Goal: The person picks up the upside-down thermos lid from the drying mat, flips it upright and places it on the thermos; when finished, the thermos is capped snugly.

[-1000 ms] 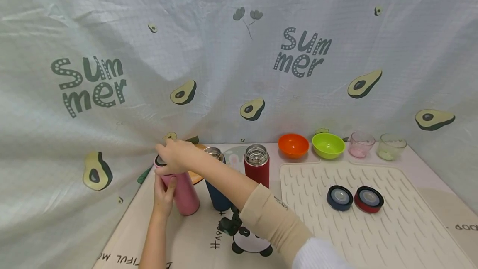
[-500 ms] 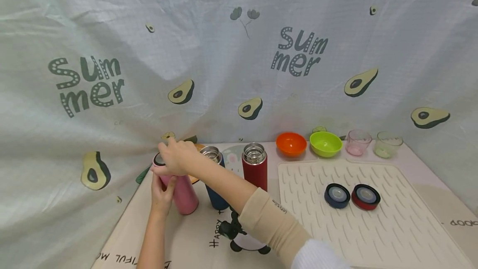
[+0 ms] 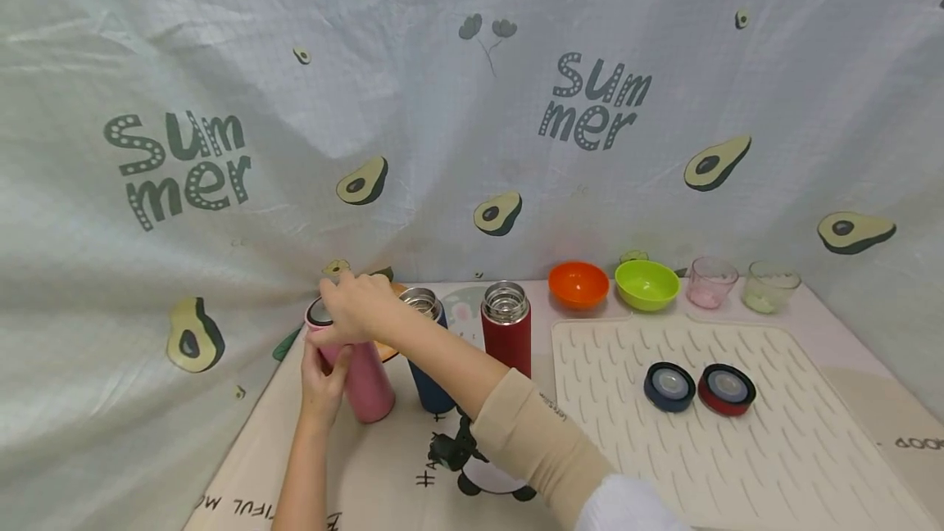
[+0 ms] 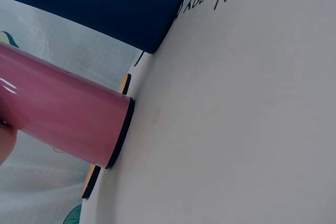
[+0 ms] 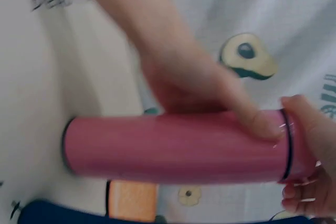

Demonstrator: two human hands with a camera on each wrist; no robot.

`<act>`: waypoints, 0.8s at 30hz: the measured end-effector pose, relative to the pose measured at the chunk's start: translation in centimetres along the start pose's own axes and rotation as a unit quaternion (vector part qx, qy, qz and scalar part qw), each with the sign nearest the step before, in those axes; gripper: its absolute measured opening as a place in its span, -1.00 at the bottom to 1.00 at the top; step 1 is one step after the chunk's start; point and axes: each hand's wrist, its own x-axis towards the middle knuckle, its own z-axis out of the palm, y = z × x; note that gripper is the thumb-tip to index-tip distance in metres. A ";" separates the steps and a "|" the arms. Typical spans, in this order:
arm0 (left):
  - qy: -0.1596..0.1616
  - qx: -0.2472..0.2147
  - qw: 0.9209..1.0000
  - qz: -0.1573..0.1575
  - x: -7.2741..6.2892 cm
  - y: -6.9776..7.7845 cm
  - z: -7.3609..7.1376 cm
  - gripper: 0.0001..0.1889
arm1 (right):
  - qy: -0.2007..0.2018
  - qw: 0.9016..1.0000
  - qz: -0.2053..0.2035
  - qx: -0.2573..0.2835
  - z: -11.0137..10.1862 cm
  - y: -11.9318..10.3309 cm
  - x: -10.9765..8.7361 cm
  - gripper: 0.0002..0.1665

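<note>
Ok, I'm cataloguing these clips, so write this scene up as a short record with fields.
Left hand: grips the pink bottle near its upper end
Right hand: grips the pink lid at the top of that bottle
Without lids: blue bottle, red bottle
On the mat: blue lid beside red lid
Back row, left to right: orange bowl, green bowl, pink cup, green cup
Backdrop: cloth with avocados and "summer" lettering

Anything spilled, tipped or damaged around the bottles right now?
Nothing stands out: no visible spill or damage. The left hand and right hand grip the upright pink bottle; the blue bottle and red bottle stand upright, open.
</note>
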 end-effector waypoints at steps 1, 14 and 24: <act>-0.001 -0.001 1.000 0.001 0.0 0.0 0.0 -0.53 | 0.005 1.000 -0.007 0.009 0.0 0.0 0.0 -0.42; -0.016 0.007 1.000 -0.004 0.2 -0.2 0.0 -0.52 | -0.041 0.996 -0.065 0.053 -1.8 0.3 0.0 -0.53; -0.022 0.011 1.000 -0.011 0.2 0.2 -0.2 -0.47 | -0.060 0.992 -0.062 0.095 -1.6 0.2 -0.1 -0.44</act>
